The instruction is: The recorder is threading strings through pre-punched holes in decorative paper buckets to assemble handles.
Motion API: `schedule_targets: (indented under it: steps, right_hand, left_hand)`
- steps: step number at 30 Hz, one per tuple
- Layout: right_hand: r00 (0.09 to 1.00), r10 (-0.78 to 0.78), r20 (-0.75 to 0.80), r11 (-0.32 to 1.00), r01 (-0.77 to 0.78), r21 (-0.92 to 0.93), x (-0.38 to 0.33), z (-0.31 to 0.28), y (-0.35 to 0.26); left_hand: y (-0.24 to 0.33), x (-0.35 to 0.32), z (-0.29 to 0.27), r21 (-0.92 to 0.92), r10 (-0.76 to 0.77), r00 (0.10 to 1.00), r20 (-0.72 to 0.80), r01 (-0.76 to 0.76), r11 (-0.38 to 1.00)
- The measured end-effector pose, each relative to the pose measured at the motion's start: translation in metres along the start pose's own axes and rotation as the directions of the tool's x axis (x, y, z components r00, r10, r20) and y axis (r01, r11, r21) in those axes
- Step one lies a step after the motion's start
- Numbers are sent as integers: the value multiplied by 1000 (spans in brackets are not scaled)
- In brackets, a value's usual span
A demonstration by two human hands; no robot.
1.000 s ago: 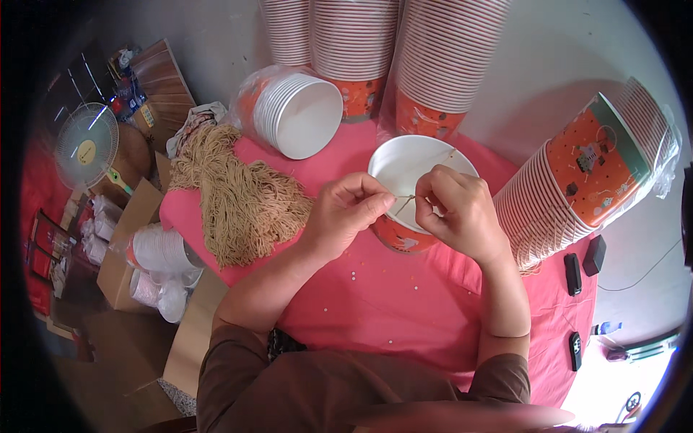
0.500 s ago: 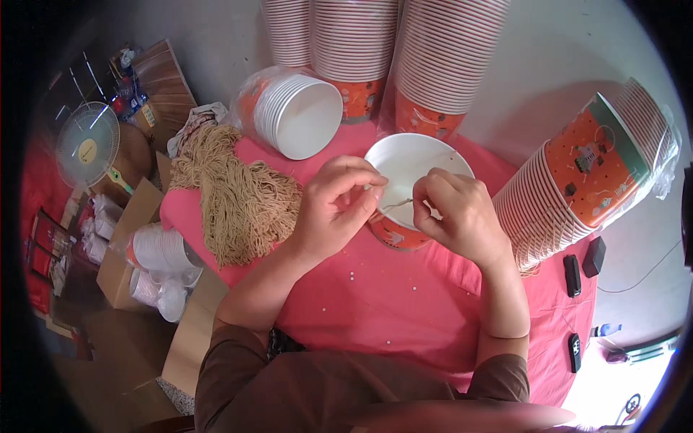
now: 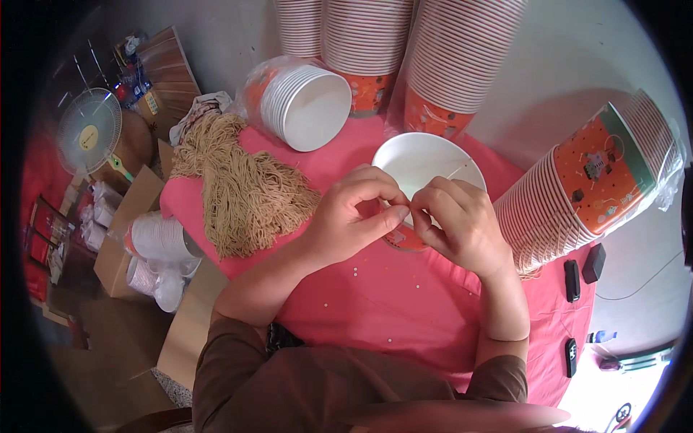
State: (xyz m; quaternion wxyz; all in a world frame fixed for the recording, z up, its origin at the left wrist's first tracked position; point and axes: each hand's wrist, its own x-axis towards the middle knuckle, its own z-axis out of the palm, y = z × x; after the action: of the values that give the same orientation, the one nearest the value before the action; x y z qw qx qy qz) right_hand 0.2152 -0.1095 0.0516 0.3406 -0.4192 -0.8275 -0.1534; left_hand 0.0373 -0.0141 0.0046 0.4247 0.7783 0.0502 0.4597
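Observation:
My left hand [image 3: 359, 211] and my right hand [image 3: 460, 225] meet at the fingertips over the near rim of a white-lined paper bucket [image 3: 410, 151] with an orange printed outside. Both pinch at a thin tan cord, which their fingers now almost wholly hide. Above the right fingers a fine pale line [image 3: 458, 170] crosses the bucket's inside; I cannot tell whether it belongs to the cord. Left of my hands, a big bundle of tan cords [image 3: 249, 195] lies on the pink cloth [image 3: 375, 303].
Tall bucket stacks [image 3: 462, 61] stand against the wall. A shorter nested stack [image 3: 317, 108] lies on its side. At right leans another orange stack [image 3: 599, 173], with dark small devices [image 3: 572, 281] beside it. Cardboard boxes [image 3: 130, 231] and a fan [image 3: 90, 137] are at left.
My hands have come together, closing the gap where the tan cord showed from my right fingers. The view has shifted slightly; the bucket appears a little further right.

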Motion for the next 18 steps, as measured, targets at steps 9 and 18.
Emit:
schedule_targets:
  steps: [9, 18]
  right_hand:
    - [999, -33, -24, 999, 33, -23, 1, 2, 0]
    - [938, 227, -262, 966, -251, -60, -7, -26, 20]
  left_hand:
    - [-3, 6, -11, 254, 144, 989, 22, -145, 956]
    - [-4, 9, -23, 369, 147, 987, 64, -161, 915]
